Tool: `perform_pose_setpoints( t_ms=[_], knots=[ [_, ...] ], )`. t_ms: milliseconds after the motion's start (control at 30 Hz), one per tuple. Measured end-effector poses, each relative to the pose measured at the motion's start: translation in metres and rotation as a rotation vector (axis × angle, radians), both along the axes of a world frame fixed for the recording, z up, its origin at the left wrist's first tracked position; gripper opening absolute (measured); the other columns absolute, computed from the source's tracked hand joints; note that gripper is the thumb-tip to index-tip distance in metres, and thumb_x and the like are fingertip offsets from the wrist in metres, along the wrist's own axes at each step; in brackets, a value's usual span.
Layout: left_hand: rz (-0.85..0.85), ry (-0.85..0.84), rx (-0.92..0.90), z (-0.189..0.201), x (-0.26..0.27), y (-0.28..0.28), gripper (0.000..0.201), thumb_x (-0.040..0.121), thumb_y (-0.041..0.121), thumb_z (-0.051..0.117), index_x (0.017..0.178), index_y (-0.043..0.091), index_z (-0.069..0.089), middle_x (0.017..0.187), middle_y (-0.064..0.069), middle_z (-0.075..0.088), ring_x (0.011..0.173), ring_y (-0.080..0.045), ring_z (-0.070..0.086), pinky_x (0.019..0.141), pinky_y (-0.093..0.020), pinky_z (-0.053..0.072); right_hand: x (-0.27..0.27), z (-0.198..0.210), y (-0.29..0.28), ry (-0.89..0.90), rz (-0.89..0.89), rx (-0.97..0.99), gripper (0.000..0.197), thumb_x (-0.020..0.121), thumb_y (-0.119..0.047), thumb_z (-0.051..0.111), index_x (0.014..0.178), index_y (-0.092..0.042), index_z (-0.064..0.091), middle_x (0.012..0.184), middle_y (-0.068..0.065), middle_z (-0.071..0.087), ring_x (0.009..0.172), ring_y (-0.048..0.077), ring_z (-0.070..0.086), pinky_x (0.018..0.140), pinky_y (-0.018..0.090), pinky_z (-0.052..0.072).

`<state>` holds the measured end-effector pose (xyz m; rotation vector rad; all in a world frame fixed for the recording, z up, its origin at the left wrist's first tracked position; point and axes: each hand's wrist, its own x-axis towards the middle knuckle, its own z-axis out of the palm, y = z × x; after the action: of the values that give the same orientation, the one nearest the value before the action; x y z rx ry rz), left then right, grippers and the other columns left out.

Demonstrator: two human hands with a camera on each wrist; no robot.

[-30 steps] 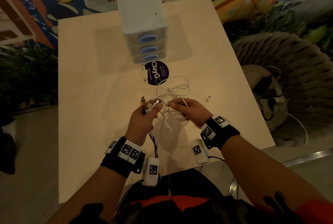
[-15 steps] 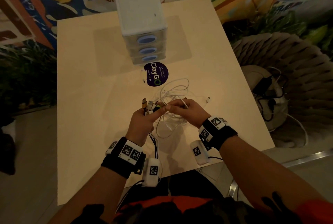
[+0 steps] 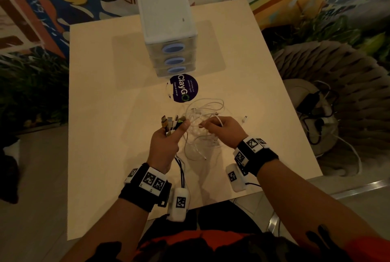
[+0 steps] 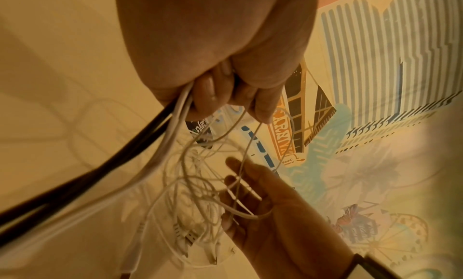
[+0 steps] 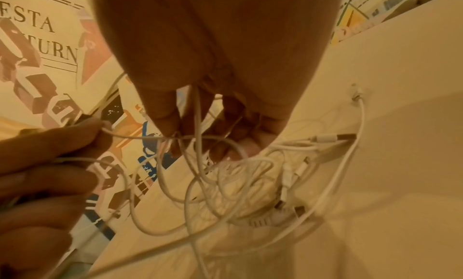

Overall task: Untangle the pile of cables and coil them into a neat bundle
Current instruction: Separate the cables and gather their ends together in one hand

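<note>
From the head view, the left hand (image 3: 166,145) grips a bunch of cable plugs (image 3: 169,123), black and white leads hanging below it. The right hand (image 3: 223,129) pinches a thin white strand of the tangled white cable pile (image 3: 202,118) lying on the pale wooden bench (image 3: 105,114). Behind stands a white three-drawer plastic box (image 3: 168,36), drawers shut, contents not visible.

Left wrist view: fingers (image 4: 208,93) curl round black and white cables (image 4: 160,128).

Right wrist view: fingertips (image 5: 168,124) pinch a white strand above the pile (image 5: 250,184).
</note>
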<state>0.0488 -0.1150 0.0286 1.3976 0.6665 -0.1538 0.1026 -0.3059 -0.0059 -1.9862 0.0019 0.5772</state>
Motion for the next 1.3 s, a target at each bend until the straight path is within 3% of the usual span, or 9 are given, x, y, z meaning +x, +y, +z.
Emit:
perform_pose_setpoints(
  t_ms=[100,267,400,533,667,767,900,1067,1300],
  knots=[
    [0.054,-0.026,-0.036,0.001,0.001,0.005,0.005,0.091,0.024,0.075,0.091,0.019,0.077,0.049,0.013,0.026,0.049,-0.011,0.017,0.053,-0.036,0.017,0.004,-0.008,-0.013,-0.057,-0.077,-0.166,0.017,0.091,-0.044,0.071,0.092,-0.029,0.079,0.100,-0.006,0.076,0.091,0.013,0.068,0.089,0.039,0.055],
    [0.085,-0.056,-0.028,0.004,0.002,0.009,0.012,0.091,0.024,0.076,0.079,0.023,0.078,0.052,0.009,0.025,0.050,-0.013,0.017,0.057,-0.042,0.015,0.010,0.005,-0.033,0.009,-0.185,-0.328,0.067,0.068,-0.075,0.075,0.114,-0.029,0.059,0.100,-0.007,0.065,0.091,0.012,0.063,0.077,0.031,0.048],
    [0.058,-0.088,-0.022,0.009,-0.001,0.007,0.017,0.090,0.023,0.075,0.073,0.023,0.076,0.053,0.011,0.024,0.049,-0.011,0.017,0.052,-0.037,0.016,0.007,0.039,-0.035,-0.338,-0.267,-0.447,0.060,0.068,-0.064,0.082,0.101,-0.028,0.048,0.084,-0.013,0.050,0.076,0.009,0.052,0.063,0.028,0.039],
    [-0.039,-0.131,-0.038,0.012,-0.002,0.004,0.007,0.089,0.024,0.075,0.085,0.018,0.077,0.054,0.009,0.024,0.052,-0.012,0.019,0.052,-0.035,0.018,0.003,0.060,-0.008,-0.400,0.248,-0.334,0.038,0.082,-0.056,0.074,0.111,-0.034,0.061,0.086,-0.014,0.053,0.073,-0.001,0.050,0.065,0.024,0.037],
    [-0.125,-0.168,-0.035,0.015,-0.002,0.000,0.013,0.091,0.019,0.074,0.100,0.010,0.076,0.051,0.014,0.040,0.048,-0.008,0.026,0.046,-0.022,0.027,0.003,0.047,0.013,-0.334,0.503,-0.464,0.030,0.098,-0.047,0.060,0.111,-0.025,0.073,0.098,-0.003,0.063,0.089,0.018,0.062,0.074,0.030,0.045],
    [-0.164,-0.233,-0.023,0.017,-0.003,0.000,0.021,0.089,0.006,0.074,0.110,0.002,0.073,0.062,0.016,0.063,0.049,0.004,0.049,0.051,-0.009,0.041,0.001,0.054,0.009,-0.306,0.359,-0.341,0.025,0.098,-0.041,0.063,0.107,-0.023,0.077,0.098,0.000,0.073,0.088,0.017,0.066,0.080,0.033,0.051],
    [-0.162,-0.233,0.075,0.007,-0.003,0.008,0.033,0.080,0.010,0.083,0.111,0.013,0.074,0.101,0.008,0.078,0.096,-0.002,0.071,0.079,-0.013,0.053,0.005,0.059,-0.002,-0.328,0.100,-0.073,0.019,0.098,-0.033,0.065,0.099,-0.018,0.078,0.092,-0.006,0.075,0.082,0.008,0.071,0.083,0.035,0.057],
    [-0.105,-0.195,0.107,0.001,-0.004,0.007,0.016,0.091,0.017,0.075,0.106,0.013,0.075,0.070,0.018,0.068,0.056,0.006,0.056,0.057,-0.012,0.040,0.011,0.064,-0.002,-0.228,-0.079,0.254,0.019,0.106,-0.021,0.052,0.097,-0.012,0.065,0.089,0.008,0.074,0.083,0.024,0.075,0.075,0.043,0.061],
    [-0.280,-0.268,0.151,0.007,-0.001,-0.012,0.020,0.097,0.019,0.067,0.116,0.026,0.072,0.098,0.007,0.077,0.084,0.007,0.065,0.077,-0.011,0.049,0.005,0.063,0.009,-0.022,-0.152,0.511,0.020,0.109,-0.015,0.042,0.099,-0.008,0.059,0.092,0.009,0.073,0.086,0.028,0.075,0.071,0.033,0.059]
  ],
)
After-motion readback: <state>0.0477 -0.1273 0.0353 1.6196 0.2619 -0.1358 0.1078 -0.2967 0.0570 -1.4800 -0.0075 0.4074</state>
